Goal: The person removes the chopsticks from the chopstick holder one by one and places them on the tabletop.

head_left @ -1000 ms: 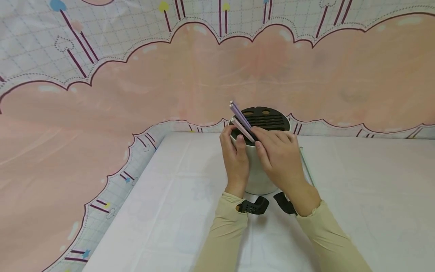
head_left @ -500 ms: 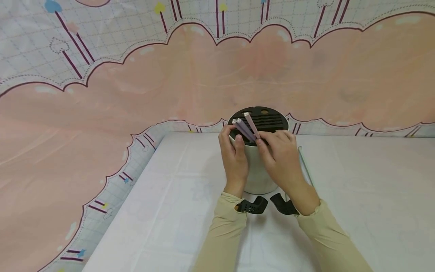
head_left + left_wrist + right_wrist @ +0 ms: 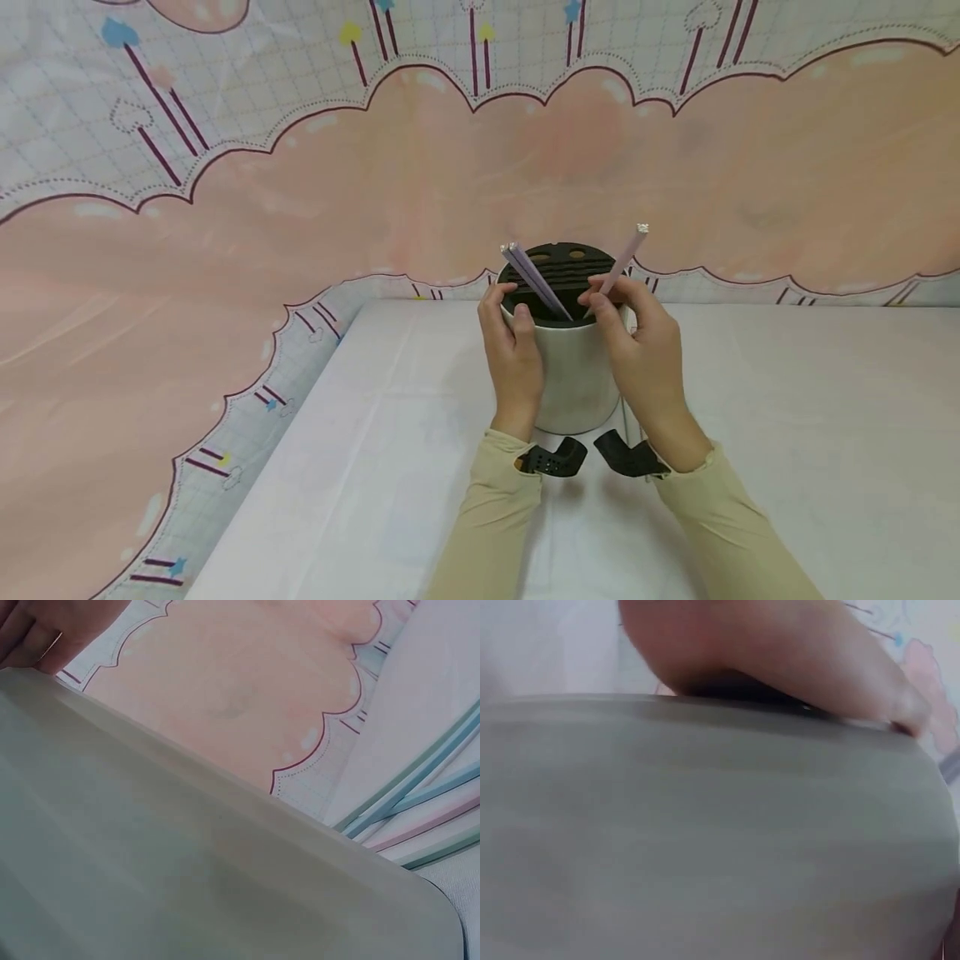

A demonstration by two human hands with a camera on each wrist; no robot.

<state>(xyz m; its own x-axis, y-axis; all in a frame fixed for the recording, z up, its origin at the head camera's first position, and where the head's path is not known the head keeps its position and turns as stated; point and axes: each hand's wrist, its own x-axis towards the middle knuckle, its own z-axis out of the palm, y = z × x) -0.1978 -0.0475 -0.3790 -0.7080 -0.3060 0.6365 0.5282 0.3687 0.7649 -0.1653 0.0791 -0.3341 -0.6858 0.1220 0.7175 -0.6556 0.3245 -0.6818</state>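
Note:
A pale, round utensil holder (image 3: pixel 577 383) with a black slotted top (image 3: pixel 566 271) stands on the table. My left hand (image 3: pixel 513 367) grips its left side, fingertips over the rim and thumb at the front. Two purple chopsticks (image 3: pixel 535 279) lean to the left out of the opening near that hand. With thumb and fingertips my right hand (image 3: pixel 648 350) pinches a pinkish-purple chopstick (image 3: pixel 627 252) over the right front of the opening. It leans to the right, its whitish end up and its lower tip at the opening. In the right wrist view the holder's wall (image 3: pixel 705 832) fills most of the picture.
Several blue, green and pink chopsticks (image 3: pixel 427 825) lie on the white table beyond the holder's base in the left wrist view. A patterned peach cloth (image 3: pixel 420 192) hangs behind the table (image 3: pixel 420 400). Both wrists wear black camera mounts (image 3: pixel 555 458).
My right hand has drawn one pinkish chopstick away from the other two and swung it to the right side of the opening. My left hand keeps its grip on the holder.

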